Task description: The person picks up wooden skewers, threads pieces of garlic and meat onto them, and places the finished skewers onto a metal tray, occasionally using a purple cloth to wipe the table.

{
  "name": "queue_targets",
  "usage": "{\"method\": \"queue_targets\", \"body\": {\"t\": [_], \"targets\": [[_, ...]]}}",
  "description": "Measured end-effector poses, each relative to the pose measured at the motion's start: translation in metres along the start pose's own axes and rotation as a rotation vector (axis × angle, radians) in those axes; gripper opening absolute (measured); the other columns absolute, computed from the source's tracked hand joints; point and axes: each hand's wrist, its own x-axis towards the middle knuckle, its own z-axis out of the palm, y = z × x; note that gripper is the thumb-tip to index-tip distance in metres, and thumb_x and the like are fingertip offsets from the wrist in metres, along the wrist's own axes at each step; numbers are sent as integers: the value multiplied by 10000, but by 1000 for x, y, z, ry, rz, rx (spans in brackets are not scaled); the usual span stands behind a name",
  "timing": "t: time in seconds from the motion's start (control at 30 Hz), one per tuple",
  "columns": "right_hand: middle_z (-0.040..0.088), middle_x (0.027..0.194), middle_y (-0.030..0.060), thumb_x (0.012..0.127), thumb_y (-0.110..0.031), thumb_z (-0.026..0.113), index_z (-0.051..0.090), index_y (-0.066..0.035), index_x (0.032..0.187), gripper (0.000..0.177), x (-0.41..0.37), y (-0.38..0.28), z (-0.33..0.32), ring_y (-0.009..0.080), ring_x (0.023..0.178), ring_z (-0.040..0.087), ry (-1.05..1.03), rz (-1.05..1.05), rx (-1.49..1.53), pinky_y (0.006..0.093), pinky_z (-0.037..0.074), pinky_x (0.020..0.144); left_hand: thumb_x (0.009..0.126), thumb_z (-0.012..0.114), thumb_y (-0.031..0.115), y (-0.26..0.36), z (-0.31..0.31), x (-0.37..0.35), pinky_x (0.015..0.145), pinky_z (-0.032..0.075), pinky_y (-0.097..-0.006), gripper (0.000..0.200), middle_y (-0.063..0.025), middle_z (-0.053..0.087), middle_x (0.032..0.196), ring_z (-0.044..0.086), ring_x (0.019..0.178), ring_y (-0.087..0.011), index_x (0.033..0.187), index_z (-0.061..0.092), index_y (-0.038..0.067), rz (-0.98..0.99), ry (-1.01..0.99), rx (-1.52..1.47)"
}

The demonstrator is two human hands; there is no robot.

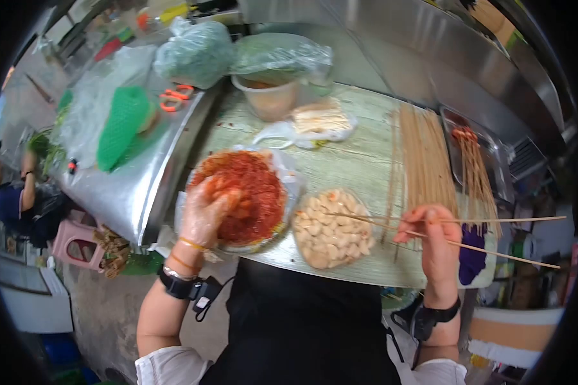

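My left hand (207, 215), wet and stained red, reaches into a bowl of red, sauce-coated shredded meat (258, 186). Its fingers curl into the red pieces, and the fingertips are partly hidden. Between the fingers and thumb of my right hand (433, 234) are two thin wooden skewers (504, 255). They lie roughly sideways, and one reaches left over a round dish of pale, plump pieces (332, 228). That dish stands just right of the red bowl. A large row of bare skewers (425, 160) lies beyond my right hand.
A metal tray (453, 122) holds skewers with red pieces on their ends. White sticks (321, 119) lie on a plastic bag behind the bowls, near a plastic tub (266, 96). Orange-handled scissors (175, 97) and a green net bag (122, 127) occupy the left metal counter. Another person (26, 192) is at far left.
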Motion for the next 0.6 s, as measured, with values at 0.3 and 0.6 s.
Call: {"method": "queue_targets", "body": {"t": [0.3, 0.6], "targets": [[600, 820, 79, 989, -258, 408, 572, 21, 956, 325, 9, -4, 8, 141, 709, 633, -73, -48, -107, 225, 474, 641, 873, 572, 9, -5, 21, -7, 692, 448, -169, 230, -28, 632, 942, 551, 797, -43, 1098, 587, -34, 79, 125, -2], [585, 772, 64, 986, -250, 417, 569, 20, 921, 316, 28, 15, 20, 144, 677, 640, 3, 15, -91, 223, 480, 606, 818, 618, -4, -15, 37, -13, 733, 490, -248, 148, -43, 642, 915, 601, 836, -115, 964, 618, -26, 103, 198, 64]]}}
